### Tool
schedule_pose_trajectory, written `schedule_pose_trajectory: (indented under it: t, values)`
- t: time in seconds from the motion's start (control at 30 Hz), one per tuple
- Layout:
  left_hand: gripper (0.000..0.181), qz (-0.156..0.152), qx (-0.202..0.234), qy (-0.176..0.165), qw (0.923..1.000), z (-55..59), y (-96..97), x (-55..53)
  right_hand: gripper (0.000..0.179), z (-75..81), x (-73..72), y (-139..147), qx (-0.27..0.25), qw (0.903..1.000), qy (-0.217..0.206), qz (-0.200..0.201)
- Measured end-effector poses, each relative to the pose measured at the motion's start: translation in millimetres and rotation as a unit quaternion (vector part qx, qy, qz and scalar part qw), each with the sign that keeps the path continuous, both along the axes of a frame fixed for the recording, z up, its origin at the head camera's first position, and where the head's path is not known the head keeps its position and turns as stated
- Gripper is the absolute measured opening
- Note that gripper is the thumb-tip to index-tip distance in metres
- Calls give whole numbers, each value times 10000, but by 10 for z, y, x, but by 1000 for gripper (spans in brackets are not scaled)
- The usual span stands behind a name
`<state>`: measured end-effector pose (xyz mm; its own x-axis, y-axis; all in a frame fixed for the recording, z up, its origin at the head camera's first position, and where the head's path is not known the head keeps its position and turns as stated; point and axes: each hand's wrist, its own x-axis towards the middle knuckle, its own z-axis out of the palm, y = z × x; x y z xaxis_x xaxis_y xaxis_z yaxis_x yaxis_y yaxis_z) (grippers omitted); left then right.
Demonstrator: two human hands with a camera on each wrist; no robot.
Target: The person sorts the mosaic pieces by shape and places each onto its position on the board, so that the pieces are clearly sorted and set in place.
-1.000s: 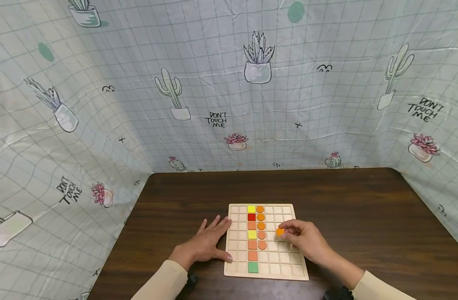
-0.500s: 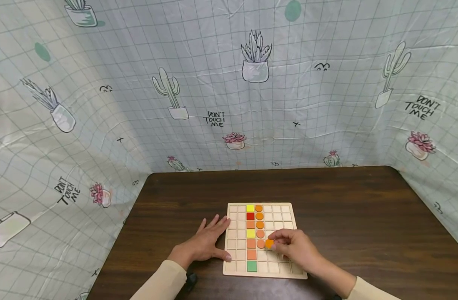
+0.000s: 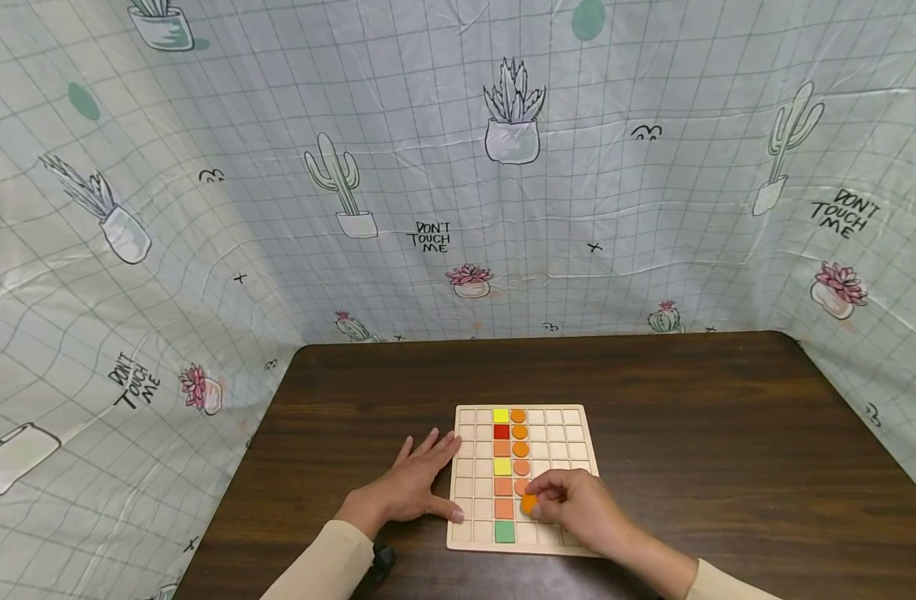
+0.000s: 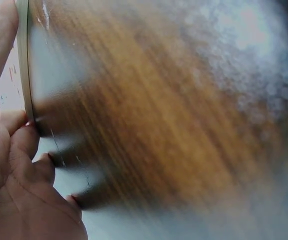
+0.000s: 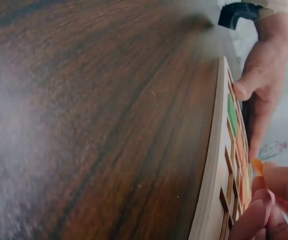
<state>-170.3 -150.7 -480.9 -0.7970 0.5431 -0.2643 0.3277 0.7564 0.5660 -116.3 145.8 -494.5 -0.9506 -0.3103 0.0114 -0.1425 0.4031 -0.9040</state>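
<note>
A light wooden grid board (image 3: 473, 467) lies on the dark table. One of its columns holds square tiles, yellow, red, salmon and a green tile (image 3: 504, 532) at the near end. Beside them runs a column of round pieces, orange ones such as the orange disc (image 3: 518, 416) at the far end, then salmon ones. My right hand (image 3: 585, 510) pinches another orange disc (image 3: 528, 503) between thumb and fingers, over the cell right of the lowest salmon square. With fingers spread, my left hand (image 3: 408, 492) rests at the board's left edge, thumb and fingertip touching it.
The dark wooden table (image 3: 690, 400) extends around the board. A patterned cloth (image 3: 427, 150) with cactus drawings hangs behind and at both sides. A black band (image 5: 236, 15) sits on the left wrist in the right wrist view.
My right hand has carried the orange disc left and toward me, from the board's right part to beside the lowest salmon square. My left hand stays in place.
</note>
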Motion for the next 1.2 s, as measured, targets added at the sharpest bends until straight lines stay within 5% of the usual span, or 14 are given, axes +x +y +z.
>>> schedule_pose_trajectory:
  t: [1.2]
  values:
    - [112, 29, 2, -2, 10000, -10, 3, -4, 11, -18, 25, -89, 797, 9956, 471, -134]
